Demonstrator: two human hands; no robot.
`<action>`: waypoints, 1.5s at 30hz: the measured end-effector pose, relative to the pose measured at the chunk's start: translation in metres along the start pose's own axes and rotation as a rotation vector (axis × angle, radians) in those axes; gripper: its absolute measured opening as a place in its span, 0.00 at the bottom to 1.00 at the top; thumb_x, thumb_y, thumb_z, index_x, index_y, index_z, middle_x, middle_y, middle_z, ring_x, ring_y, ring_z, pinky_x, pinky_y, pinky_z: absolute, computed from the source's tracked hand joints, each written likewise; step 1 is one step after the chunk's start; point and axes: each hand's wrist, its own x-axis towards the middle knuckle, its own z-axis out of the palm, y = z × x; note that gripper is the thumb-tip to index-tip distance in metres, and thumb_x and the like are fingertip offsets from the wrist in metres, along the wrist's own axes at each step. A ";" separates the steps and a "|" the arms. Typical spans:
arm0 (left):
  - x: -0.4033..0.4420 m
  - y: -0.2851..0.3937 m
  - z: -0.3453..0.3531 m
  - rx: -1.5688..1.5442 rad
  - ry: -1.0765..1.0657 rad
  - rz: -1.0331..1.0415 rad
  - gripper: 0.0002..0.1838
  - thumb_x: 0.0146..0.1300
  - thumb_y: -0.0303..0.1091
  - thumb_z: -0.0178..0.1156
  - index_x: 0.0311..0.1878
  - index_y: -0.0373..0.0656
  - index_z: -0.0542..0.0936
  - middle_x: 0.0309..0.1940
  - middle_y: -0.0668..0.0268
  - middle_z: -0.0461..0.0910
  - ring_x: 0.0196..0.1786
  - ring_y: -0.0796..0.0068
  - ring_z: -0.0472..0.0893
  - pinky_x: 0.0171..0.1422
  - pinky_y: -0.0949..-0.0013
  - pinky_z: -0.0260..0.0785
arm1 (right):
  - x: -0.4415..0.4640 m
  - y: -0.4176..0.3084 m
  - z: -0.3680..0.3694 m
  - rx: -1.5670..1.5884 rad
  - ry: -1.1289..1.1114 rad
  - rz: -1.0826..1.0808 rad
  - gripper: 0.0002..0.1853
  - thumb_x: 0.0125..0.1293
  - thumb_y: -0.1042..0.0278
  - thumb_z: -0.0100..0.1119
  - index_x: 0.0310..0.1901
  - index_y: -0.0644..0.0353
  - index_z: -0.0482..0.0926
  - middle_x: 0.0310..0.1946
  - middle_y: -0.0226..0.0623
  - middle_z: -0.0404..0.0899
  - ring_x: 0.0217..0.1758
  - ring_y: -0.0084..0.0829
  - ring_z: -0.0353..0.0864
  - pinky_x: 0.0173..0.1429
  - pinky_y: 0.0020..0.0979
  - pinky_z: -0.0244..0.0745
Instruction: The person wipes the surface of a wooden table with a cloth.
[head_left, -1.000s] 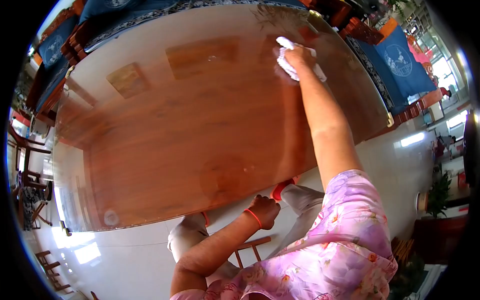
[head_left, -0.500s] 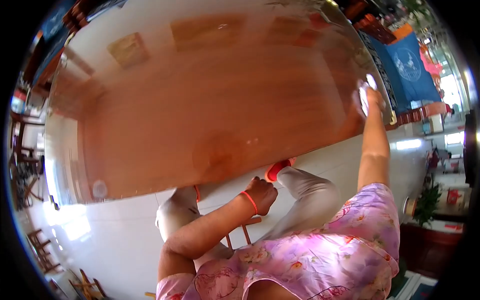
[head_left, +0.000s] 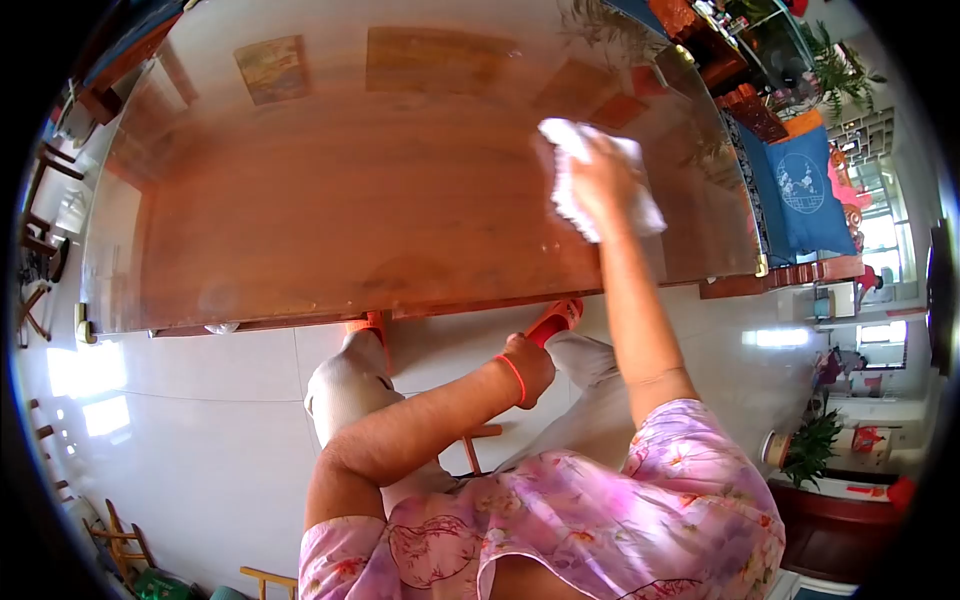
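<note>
My right hand (head_left: 604,182) presses a white cloth (head_left: 645,205) onto the glossy top of a brown wooden table (head_left: 350,200), right of its middle. Its fingers lie over the cloth, which sticks out on both sides of the hand. My left hand (head_left: 530,370), with a red band at the wrist, is curled closed near my knee, below the table's near edge. Whether anything is inside that hand is hidden.
A blue cushion (head_left: 803,190) lies on a wooden seat beyond the table's right edge. Potted plants (head_left: 812,448) stand at the right. A small wooden stool (head_left: 120,535) is at the lower left. My legs are under the near edge.
My right hand first went with the cloth to the table's right edge, then came back left towards the middle. My left hand stays curled near my knee. The view has shifted.
</note>
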 end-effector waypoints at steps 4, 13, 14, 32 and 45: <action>0.000 -0.006 -0.002 0.023 -0.024 -0.037 0.16 0.44 0.29 0.57 0.40 0.40 0.82 0.39 0.57 0.81 0.45 0.62 0.81 0.49 0.60 0.69 | -0.027 -0.130 -0.008 0.290 0.095 -0.408 0.22 0.53 0.59 0.60 0.51 0.54 0.77 0.50 0.35 0.73 0.56 0.37 0.70 0.54 0.47 0.62; -0.001 -0.022 0.029 -0.219 0.359 0.071 0.24 0.55 0.34 0.55 0.58 0.46 0.72 0.56 0.61 0.72 0.56 0.68 0.72 0.58 0.64 0.64 | -0.116 -0.305 -0.045 0.412 0.042 -0.919 0.23 0.53 0.57 0.55 0.49 0.60 0.79 0.56 0.43 0.72 0.60 0.40 0.66 0.55 0.49 0.61; 0.002 -0.021 0.026 -0.219 0.340 0.067 0.25 0.55 0.34 0.56 0.58 0.45 0.71 0.57 0.61 0.71 0.58 0.68 0.72 0.59 0.64 0.64 | -0.116 -0.301 -0.042 0.486 0.031 -0.917 0.23 0.53 0.57 0.55 0.49 0.60 0.79 0.56 0.42 0.72 0.60 0.39 0.66 0.55 0.49 0.61; 0.023 -0.016 0.022 -0.041 -0.097 -0.075 0.12 0.45 0.29 0.55 0.35 0.41 0.80 0.36 0.57 0.80 0.43 0.58 0.80 0.48 0.57 0.69 | -0.009 0.062 0.005 0.233 0.027 -0.065 0.22 0.58 0.56 0.56 0.56 0.46 0.75 0.56 0.34 0.74 0.59 0.38 0.72 0.59 0.47 0.67; 0.001 -0.009 0.004 0.006 -0.127 -0.033 0.09 0.44 0.33 0.60 0.32 0.46 0.84 0.29 0.65 0.82 0.36 0.65 0.81 0.41 0.61 0.68 | -0.022 0.259 0.007 -0.170 -0.178 0.644 0.27 0.61 0.46 0.45 0.55 0.54 0.76 0.55 0.48 0.75 0.60 0.50 0.72 0.63 0.47 0.64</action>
